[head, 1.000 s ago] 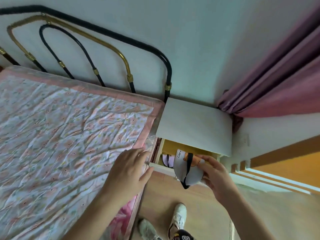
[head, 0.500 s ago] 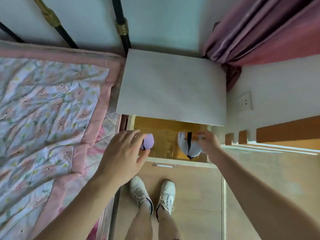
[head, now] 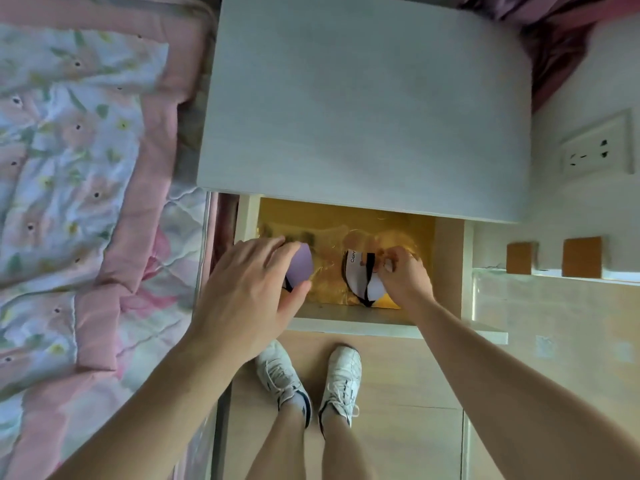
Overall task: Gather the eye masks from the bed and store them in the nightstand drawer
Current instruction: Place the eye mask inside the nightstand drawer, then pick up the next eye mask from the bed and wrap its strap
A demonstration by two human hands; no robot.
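The nightstand drawer [head: 349, 326] stands pulled out below the white nightstand top [head: 363, 98], and its bottom is lined with a shiny yellow sheet. A white eye mask [head: 356, 276] with a black strap lies in the drawer's right half; my right hand [head: 406, 280] pinches its right edge with curled fingers. A purple eye mask [head: 302, 267] lies in the left half, partly hidden under my left hand [head: 247, 289]. That hand hovers over it with relaxed, spread fingers, and I cannot tell if it touches the mask.
The bed [head: 69, 168] with a pink floral quilt fills the left side, close against the nightstand. A wall socket [head: 595, 148] is on the right and a pink curtain [head: 561, 32] at the top right. My white shoes [head: 341, 379] stand on the wooden floor before the drawer.
The view has dropped down and closer over the drawer. My right hand has lowered the white eye mask from the drawer's front edge into the drawer. My left hand has moved from the bed edge over the purple mask.
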